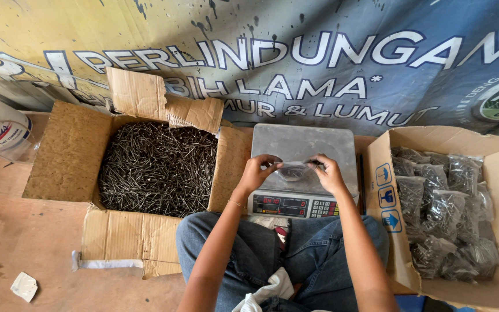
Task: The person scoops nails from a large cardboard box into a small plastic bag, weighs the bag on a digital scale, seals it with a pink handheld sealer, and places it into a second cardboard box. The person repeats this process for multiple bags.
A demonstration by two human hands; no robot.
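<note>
Together, both hands, left hand and right hand, pinched a small clear bag, apparently holding nails, above the digital scale on the floor, between a carton of loose nails and a box of filled bags.

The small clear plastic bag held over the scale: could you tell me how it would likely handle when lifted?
The clear bag, pinched between the left hand and right hand, looks thin, so probably floppy and light. Filled like the nail packets in the right box, it would likely feel heavy, and points might pierce it.
</note>
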